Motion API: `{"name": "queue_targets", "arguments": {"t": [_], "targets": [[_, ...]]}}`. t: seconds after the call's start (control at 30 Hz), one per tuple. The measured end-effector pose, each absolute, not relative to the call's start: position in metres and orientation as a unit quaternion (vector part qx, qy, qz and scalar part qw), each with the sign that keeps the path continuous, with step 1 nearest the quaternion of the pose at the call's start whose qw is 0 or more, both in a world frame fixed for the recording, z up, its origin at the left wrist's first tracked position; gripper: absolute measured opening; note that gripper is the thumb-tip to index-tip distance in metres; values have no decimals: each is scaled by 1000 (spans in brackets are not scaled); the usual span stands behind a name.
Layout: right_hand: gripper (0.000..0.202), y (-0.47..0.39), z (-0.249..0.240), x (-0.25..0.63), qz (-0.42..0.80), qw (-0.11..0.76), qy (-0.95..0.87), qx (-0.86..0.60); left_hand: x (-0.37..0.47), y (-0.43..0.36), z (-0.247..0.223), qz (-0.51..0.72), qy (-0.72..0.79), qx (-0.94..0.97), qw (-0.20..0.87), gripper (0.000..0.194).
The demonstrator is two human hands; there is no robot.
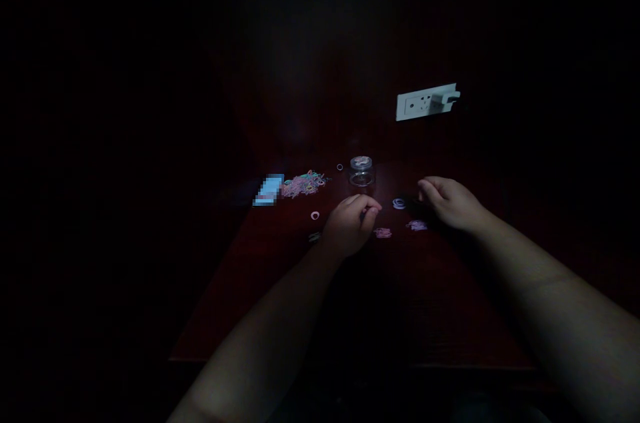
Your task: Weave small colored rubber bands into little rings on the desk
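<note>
My left hand (351,224) is over the middle of the dark red table, its thumb and fingertips pinched together. Whatever may be between them is too small to make out. My right hand (451,201) is curled closed to the right, thumb against the fingers, with their inner side hidden. Between the hands lie a few purple hair ties (399,204). Nearer to me are a pink bunch of hair ties (383,233) and a lilac bunch (417,226). A pink ring-shaped hair tie (315,216) and a small greenish bunch (314,236) lie left of my left hand.
A mixed heap of colourful hair ties (306,184) lies at the back left, beside a lit, blurred-out screen (269,190). Behind my hands stands a clear lidded jar (361,173); a single ring (340,167) lies near it. A wall socket (425,103) holds a plug. The surroundings are dark.
</note>
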State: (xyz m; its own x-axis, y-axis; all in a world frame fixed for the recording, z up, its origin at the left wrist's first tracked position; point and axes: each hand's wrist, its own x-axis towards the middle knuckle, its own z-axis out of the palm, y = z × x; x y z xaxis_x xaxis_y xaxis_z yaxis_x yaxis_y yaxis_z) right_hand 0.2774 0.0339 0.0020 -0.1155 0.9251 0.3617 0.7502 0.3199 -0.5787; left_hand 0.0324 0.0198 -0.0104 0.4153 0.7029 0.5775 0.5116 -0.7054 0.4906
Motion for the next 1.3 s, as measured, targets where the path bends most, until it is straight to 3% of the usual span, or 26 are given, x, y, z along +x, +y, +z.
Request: {"name": "queue_targets", "arguments": {"t": [0.17, 1.3], "targets": [[12, 34, 1, 278, 123, 385, -736, -543, 33, 21, -10, 396, 365, 833, 122, 15], [14, 34, -4, 273, 173, 343, -759, -526, 33, 20, -7, 399, 378, 828, 116, 14]]}}
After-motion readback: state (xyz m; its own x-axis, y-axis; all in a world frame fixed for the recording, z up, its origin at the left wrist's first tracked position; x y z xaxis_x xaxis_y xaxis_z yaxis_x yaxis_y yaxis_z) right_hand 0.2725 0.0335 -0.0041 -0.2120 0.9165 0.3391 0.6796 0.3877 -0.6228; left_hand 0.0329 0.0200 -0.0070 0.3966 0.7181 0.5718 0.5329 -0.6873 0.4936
